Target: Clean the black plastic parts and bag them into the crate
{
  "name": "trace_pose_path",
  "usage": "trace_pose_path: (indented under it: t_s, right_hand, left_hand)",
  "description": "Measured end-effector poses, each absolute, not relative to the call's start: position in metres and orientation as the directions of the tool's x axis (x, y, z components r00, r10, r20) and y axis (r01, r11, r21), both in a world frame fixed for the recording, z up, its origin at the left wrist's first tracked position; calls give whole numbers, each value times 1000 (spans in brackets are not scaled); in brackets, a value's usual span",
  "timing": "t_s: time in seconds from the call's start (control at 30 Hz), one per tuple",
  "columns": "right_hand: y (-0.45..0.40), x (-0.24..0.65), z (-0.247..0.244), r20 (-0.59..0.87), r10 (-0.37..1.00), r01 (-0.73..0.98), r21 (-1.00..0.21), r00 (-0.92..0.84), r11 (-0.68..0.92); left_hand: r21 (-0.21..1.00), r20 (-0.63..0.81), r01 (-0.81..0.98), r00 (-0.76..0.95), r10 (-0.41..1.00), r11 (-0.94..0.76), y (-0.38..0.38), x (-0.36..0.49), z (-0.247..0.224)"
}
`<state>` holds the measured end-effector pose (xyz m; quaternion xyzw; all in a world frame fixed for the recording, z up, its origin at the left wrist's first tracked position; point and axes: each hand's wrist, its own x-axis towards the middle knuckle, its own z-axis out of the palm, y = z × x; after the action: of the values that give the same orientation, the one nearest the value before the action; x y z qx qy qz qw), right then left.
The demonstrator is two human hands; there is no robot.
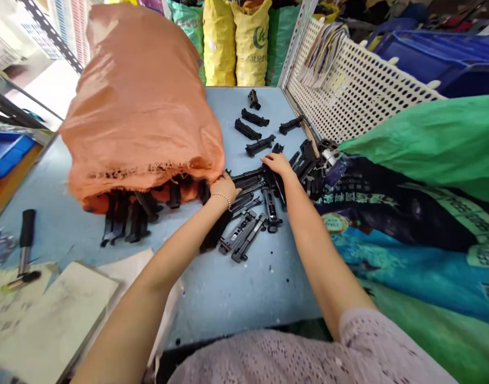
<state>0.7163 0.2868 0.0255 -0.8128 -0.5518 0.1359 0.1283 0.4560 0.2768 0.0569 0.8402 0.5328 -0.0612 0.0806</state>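
Note:
A heap of black plastic parts (248, 229) lies on the pale blue workbench (244, 304), with more of them spilling from under a large orange woven sack (140, 106). My left hand (225, 191), wearing a beaded bracelet, sits at the sack's frayed mouth, touching its edge. My right hand (277, 164) rests palm-down on the heap. Whether either hand grips a part is hidden. Several separate black parts (254, 125) lie in a loose row farther back on the bench.
A white perforated panel (356, 90) runs along the bench's right side, with a green and blue printed sack (400, 229) bulging in beside it. Yellow sacks (232, 42) stand behind. Paper sheets (56, 320) and a black-handled tool (26, 240) lie at the left.

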Motion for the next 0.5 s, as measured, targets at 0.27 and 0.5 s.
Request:
trace_pose_path:
  t_s: [0.27,0.5]
  right_hand:
    - [255,603,43,217,883,813,-525,416,-254]
    - [118,549,94,143,957,722,-686,254,-89]
  left_hand:
    - [190,-2,717,683,730,-671,89,316,52]
    - [259,-58,703,696,716,-662,66,274,25]
